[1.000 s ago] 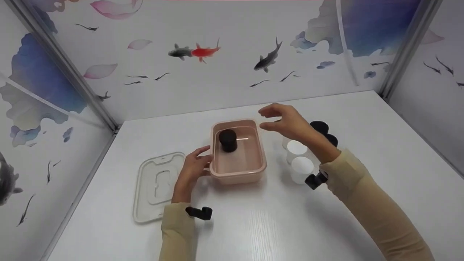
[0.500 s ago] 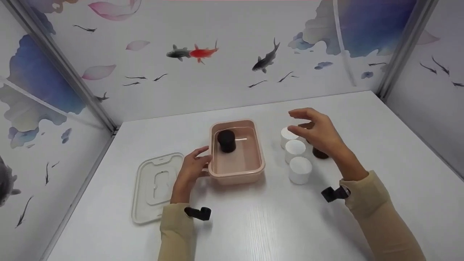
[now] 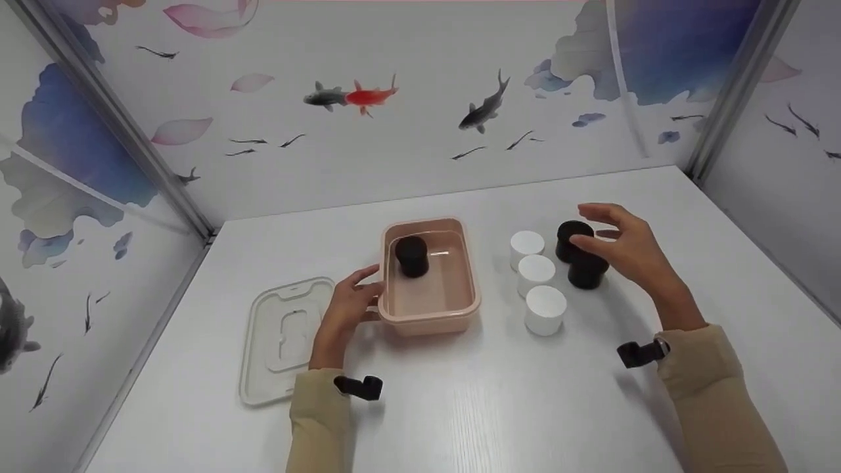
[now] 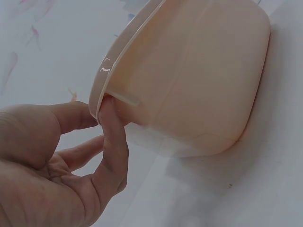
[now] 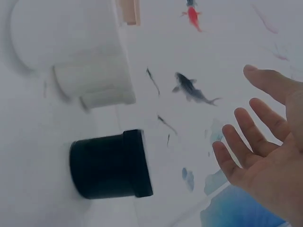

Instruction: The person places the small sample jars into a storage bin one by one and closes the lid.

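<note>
A pink plastic storage box (image 3: 430,322) stands on the table with one black lidded jar (image 3: 412,256) upright inside, near its left wall. My left hand (image 3: 348,305) holds the box by its left side; in the left wrist view the fingertips pinch at the rim (image 4: 124,49). My right hand (image 3: 631,246) hovers over two black jars at the right, a rear one (image 3: 570,246) and a front one (image 3: 587,274), with nothing in it. Its fingers are spread and loosely bent. In the right wrist view, a black jar (image 5: 109,166) stands apart from the open fingers.
Three white lidded jars, at back (image 3: 527,246), middle (image 3: 535,276) and front (image 3: 544,312), line up between the box and the black jars. A pale flat lid (image 3: 256,355) lies left of the box, partly behind my left arm. Fish-patterned walls (image 3: 420,157) bound the table.
My right hand has moved right, from beside the box past the white jars to over the black jars. The left hand and box have stayed in place.
</note>
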Available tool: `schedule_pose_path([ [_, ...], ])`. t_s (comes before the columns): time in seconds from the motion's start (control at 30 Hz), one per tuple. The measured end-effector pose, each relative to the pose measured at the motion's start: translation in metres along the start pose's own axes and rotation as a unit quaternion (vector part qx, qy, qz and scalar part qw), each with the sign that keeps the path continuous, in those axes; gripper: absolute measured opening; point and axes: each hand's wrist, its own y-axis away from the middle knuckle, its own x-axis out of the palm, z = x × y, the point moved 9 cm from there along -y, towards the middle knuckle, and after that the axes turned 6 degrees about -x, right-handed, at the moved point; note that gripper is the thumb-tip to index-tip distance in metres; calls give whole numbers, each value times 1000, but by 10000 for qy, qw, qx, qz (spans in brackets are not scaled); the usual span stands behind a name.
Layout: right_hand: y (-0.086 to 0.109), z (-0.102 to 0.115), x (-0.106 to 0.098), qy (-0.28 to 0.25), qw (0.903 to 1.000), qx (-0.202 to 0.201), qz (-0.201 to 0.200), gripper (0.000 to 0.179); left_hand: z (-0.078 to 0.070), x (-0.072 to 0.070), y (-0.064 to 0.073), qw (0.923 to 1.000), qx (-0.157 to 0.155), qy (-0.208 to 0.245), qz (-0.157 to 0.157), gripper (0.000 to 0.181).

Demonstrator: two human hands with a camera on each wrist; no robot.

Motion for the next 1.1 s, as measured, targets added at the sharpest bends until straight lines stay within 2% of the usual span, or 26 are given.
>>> schedule_pose_path([
  [0.2,7,-34,0,-23,9989,266,396,67,5,0,0,10000,3,31,41,49],
  [0.37,12,-52,1,2,9970,427,640,70,3,0,0,10000,21,-4,24,48],
  [0.5,14,-65,4,-92,9927,644,1013,78,0,-1,0,10000,29,19,26,47],
  [0.63,18,-75,6,-194,9878,870,1274,84,0,0,-1,10000,22,49,34,47],
  [0.9,22,-90,16,-265,9818,1073,1546,91,2,-1,-1,10000,27,65,59,48],
  [1.1,21,-98,23,-309,9807,1100,1587,91,1,0,-1,9999,103,56,91,48],
])
